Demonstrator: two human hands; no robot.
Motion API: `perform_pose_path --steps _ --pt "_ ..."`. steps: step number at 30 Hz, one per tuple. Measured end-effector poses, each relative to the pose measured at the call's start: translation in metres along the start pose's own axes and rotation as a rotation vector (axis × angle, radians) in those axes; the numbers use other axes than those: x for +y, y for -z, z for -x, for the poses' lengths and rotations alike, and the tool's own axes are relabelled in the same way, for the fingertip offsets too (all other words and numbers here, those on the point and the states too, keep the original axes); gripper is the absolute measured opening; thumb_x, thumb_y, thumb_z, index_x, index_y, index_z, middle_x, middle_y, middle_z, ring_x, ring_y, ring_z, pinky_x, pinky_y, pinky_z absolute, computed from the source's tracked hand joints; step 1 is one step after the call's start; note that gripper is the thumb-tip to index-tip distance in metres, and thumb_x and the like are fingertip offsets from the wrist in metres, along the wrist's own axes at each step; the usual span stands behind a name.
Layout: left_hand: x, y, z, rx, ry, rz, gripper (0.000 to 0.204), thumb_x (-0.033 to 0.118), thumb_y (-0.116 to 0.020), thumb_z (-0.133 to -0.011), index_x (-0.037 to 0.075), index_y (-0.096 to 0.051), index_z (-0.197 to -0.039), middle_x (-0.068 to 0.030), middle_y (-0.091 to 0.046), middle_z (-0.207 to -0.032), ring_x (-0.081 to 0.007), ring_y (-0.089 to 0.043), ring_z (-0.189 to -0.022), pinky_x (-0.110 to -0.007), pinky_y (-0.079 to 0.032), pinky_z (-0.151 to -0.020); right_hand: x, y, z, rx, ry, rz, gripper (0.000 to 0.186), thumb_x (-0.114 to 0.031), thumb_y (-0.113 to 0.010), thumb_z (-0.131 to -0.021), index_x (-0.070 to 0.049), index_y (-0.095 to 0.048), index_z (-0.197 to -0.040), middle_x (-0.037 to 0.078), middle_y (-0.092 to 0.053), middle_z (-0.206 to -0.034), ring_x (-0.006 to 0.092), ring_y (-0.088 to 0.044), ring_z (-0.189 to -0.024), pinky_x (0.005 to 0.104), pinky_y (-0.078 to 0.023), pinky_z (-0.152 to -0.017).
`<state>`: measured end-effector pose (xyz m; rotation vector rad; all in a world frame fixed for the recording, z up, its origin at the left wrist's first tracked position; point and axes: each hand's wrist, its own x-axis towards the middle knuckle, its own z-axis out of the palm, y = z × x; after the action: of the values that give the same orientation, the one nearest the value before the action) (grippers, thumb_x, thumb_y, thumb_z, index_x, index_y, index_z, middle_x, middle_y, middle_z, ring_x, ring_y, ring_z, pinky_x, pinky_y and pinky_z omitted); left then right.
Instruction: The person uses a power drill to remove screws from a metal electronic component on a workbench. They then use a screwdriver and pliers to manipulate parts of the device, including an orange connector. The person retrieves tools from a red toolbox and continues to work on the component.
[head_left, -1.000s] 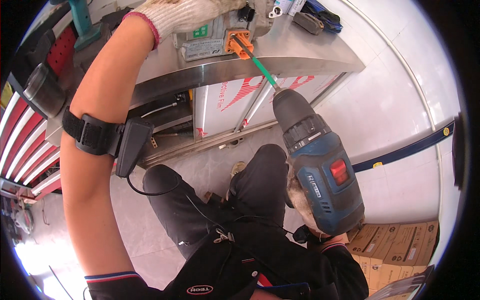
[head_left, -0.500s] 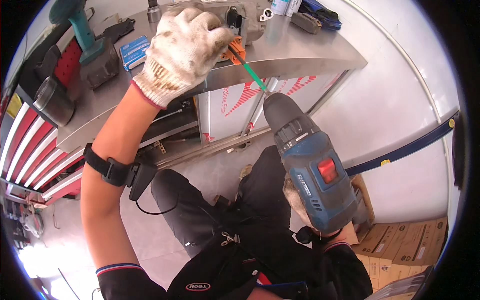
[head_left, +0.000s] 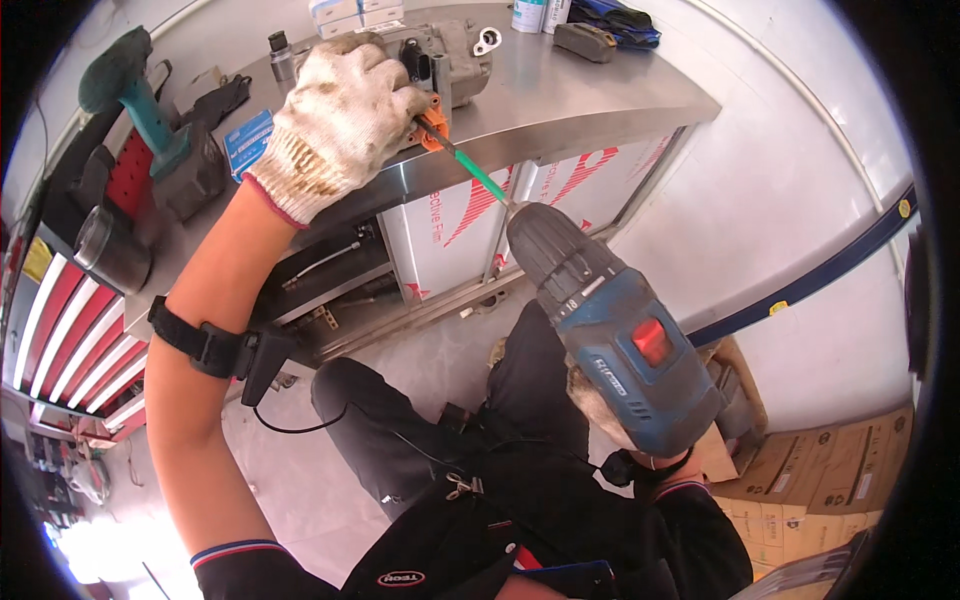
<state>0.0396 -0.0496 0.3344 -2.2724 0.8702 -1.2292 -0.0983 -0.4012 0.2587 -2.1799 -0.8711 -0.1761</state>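
My right hand, in a dirty light glove, is wrapped round the grip of a blue cordless drill. A long bit with a green sleeve runs from its chuck up to an orange connector. That connector sits on the front of a grey cast-metal unit on the bench. My left hand, in a stained white knit glove, is closed over the unit's left side, next to the connector. The fingertips are partly hidden behind the glove and the unit. The bit's tip meets the connector, but the fastener cannot be made out.
The steel bench has a curved front edge. On it stand a teal power tool, a metal cup, a blue box, a socket and a dark block. Cardboard boxes lie at the lower right.
The bench, the unit and both hands appear shifted left in the picture, as the view has moved. My left hand stays on the unit and the bit stays at the orange connector.
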Motion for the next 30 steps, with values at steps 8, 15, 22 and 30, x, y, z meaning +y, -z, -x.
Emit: perform_pose_path --steps 8,15,22,30 --pt "0.000 0.001 -0.005 0.005 -0.018 -0.072 0.015 0.027 -0.077 -0.079 0.017 -0.077 -0.090 -0.0009 -0.068 -0.089 -0.0222 -0.067 -0.097 -0.041 -0.051 -0.089 -0.006 0.025 0.027 0.003 0.003 0.344 0.041 -0.025 -0.076 -0.087 -0.012 -0.071 -0.125 0.012 -0.073 -0.123 0.0316 -0.070 -0.113 0.0437 -0.056 -0.095" --pt "-0.011 0.039 0.017 0.153 0.125 0.065 0.010 0.022 -0.077 -0.079 0.018 -0.076 -0.089 -0.0019 -0.070 -0.090 -0.0252 -0.067 -0.098 -0.045 -0.047 -0.095 0.053 0.001 0.073 0.310 -0.009 0.551 0.042 -0.034 -0.071 -0.092 -0.012 -0.070 -0.127 0.005 -0.074 -0.121 0.0243 -0.070 -0.114 0.0417 -0.056 -0.097" --pt "-0.051 0.052 0.076 -0.485 0.584 0.293 0.029 0.027 -0.065 -0.091 0.004 -0.078 -0.103 -0.0189 -0.073 -0.099 -0.0389 -0.070 -0.097 -0.047 -0.055 -0.091 0.097 -0.011 0.069 0.247 -0.551 -0.473 0.052 -0.022 -0.065 -0.100 -0.006 -0.052 -0.147 0.009 -0.062 -0.140 0.0193 -0.061 -0.128 0.0325 -0.047 -0.112" --pt "-0.066 0.037 0.088 -0.663 0.612 0.232 0.029 0.026 -0.063 -0.092 0.005 -0.080 -0.105 -0.0195 -0.075 -0.103 -0.0400 -0.071 -0.100 -0.048 -0.055 -0.094 0.087 -0.018 0.067 0.344 -0.467 -0.989 0.060 -0.018 -0.075 -0.093 -0.006 -0.054 -0.147 0.010 -0.064 -0.140 0.0261 -0.060 -0.131 0.0388 -0.045 -0.115"
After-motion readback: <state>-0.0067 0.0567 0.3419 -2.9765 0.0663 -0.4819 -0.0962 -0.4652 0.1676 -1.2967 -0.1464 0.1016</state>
